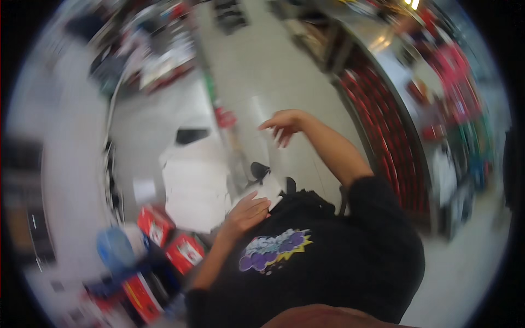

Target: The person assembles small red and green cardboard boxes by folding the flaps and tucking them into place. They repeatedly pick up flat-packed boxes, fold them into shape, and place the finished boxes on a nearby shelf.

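Note:
Close to my body, my left hand [248, 215] holds a white flat piece [269, 188] that looks like card; blur hides its exact kind. My right hand [285, 124] is raised out in front over the floor, fingers apart and bent downward, with nothing in them. Left of my left hand, a large white sheet of cardboard [197, 188] lies flat on the grey table [139, 131]. A dark flat object [192, 135] rests at the sheet's far edge.
Red boxes [186, 252] and a blue translucent jug [116, 249] stand at the lower left. A pile of bags [167, 60] covers the table's far end. On the right, a rack of red items [383, 126] sits under a counter with goods. Tiled floor [268, 71] runs between.

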`<state>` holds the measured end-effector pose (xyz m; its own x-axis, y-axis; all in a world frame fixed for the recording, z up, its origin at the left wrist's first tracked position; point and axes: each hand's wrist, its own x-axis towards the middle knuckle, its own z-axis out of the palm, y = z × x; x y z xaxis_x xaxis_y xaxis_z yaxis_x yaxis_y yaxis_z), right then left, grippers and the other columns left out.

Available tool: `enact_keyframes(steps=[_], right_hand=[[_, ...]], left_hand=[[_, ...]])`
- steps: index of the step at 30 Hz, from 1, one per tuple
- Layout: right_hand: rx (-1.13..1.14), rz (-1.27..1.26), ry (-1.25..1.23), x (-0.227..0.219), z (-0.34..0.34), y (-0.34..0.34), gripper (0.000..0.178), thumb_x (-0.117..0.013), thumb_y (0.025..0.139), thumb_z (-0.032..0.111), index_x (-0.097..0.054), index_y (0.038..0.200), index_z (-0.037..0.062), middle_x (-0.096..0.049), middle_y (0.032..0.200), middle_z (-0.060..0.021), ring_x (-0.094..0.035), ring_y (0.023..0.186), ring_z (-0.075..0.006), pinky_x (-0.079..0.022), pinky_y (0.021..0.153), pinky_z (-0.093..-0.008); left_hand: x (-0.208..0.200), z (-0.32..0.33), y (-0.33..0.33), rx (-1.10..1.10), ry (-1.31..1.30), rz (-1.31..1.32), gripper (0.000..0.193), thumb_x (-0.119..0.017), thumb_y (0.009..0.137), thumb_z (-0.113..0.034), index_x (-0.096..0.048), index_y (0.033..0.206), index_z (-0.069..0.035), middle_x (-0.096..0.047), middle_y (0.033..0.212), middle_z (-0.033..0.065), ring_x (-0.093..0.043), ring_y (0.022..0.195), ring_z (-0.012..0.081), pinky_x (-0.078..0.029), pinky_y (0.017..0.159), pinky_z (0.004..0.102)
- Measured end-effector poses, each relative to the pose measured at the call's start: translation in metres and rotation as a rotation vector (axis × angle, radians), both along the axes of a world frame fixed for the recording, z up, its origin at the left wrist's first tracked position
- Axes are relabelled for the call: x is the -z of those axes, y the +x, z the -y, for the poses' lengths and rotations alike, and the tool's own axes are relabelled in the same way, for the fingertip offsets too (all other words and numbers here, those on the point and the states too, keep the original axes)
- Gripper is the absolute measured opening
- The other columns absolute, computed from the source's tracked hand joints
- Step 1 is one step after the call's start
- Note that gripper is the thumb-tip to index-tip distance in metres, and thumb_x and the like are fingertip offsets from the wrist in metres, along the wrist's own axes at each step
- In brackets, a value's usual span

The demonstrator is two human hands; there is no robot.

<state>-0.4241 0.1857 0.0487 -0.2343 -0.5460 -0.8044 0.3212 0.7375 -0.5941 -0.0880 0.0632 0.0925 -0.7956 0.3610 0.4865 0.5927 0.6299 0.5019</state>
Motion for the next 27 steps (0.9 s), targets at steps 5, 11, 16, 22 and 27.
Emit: enact_keyframes(steps=[5,11,16,22,27], right_hand=[[0.101,0.231,0.069,0.104,-0.055,0.01,0.107,-0.078,0.081,0.059,-0.033,0.149,-0.0116,-0.057,0.136,-0.0333,-0.073,0.099,-0.0379,-0.064,0.08,-0.0462],[0.07,0.301,0.078,0.164,-0.123,0.044,0.044,-0.081,0.085,0.022,-0.07,0.118,-0.0044,-0.075,0.106,-0.0188,-0.075,0.085,-0.0273,-0.061,0.074,-0.0431],[0.571,-0.024,-0.35,0.114,-0.161,0.018,0.024,-0.074,0.079,0.001,-0.076,0.103,-0.0025,-0.076,0.093,-0.0141,-0.073,0.077,-0.0221,-0.059,0.063,-0.0395],[0.801,-0.621,-0.517,-0.054,-0.151,0.048,0.028,-0.071,0.079,0.013,-0.076,0.104,0.0006,-0.07,0.081,-0.0052,-0.061,0.072,-0.0131,-0.047,0.061,-0.0317],[0.515,-1.011,-0.703,-0.061,-0.102,0.102,0.029,-0.063,0.082,0.014,-0.079,0.106,0.0135,-0.074,0.089,-0.0083,-0.066,0.08,-0.0203,-0.05,0.07,-0.0355]], left_hand=[[0.006,0.0,-0.012,0.183,-0.027,0.112,0.011,-0.071,0.081,-0.001,-0.072,0.091,0.003,-0.074,0.111,0.0132,-0.069,0.113,0.0279,-0.052,0.107,0.0494],[0.059,0.023,-0.017,0.34,-0.103,0.242,0.015,-0.07,0.082,0.0,-0.072,0.097,0.002,-0.075,0.11,0.014,-0.071,0.11,0.0289,-0.054,0.103,0.0478],[-0.003,-0.001,-0.028,0.236,0.031,0.295,0.016,-0.077,0.084,-0.007,-0.072,0.099,-0.003,-0.075,0.109,0.0117,-0.072,0.102,0.0311,-0.055,0.099,0.0456],[0.012,0.011,-0.059,0.125,-0.197,0.483,0.044,-0.084,0.081,-0.021,-0.068,0.118,-0.005,-0.068,0.127,0.0139,-0.063,0.121,0.0325,-0.049,0.103,0.0439],[0.018,-0.005,-0.099,0.046,1.407,1.022,0.063,-0.052,0.101,-0.057,-0.052,0.141,-0.008,-0.059,0.139,0.0176,-0.06,0.125,0.0344,-0.048,0.107,0.0511]])
